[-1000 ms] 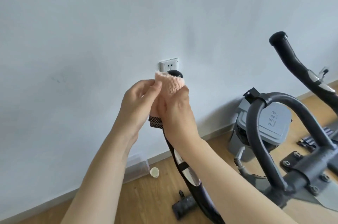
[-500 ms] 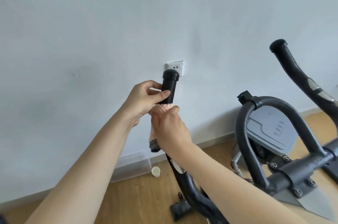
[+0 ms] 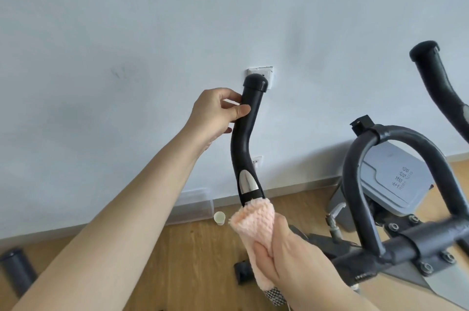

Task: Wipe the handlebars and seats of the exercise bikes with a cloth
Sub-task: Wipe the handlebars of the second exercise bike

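A black curved left handlebar (image 3: 243, 138) of the exercise bike rises in front of the white wall. My left hand (image 3: 218, 114) grips it just below its rounded end cap. My right hand (image 3: 286, 252) holds a fluffy peach cloth (image 3: 255, 222) wrapped around the lower part of the same bar, right under its silver sensor plate. The right handlebar (image 3: 436, 82) stands free at the far right. The inner loop bar (image 3: 396, 178) and the cross tube (image 3: 431, 237) fill the lower right. No seat is in view.
A grey lidded bin (image 3: 396, 184) stands against the wall behind the bike. A clear plastic box (image 3: 193, 206) and a small white cup (image 3: 219, 217) sit on the wooden floor by the skirting. A wall socket (image 3: 264, 74) is behind the bar's tip. A dark cylinder (image 3: 15, 267) stands at lower left.
My right hand has slid the cloth down the handlebar from its tip to below the silver plate. My left hand has taken hold of the bare upper bar.
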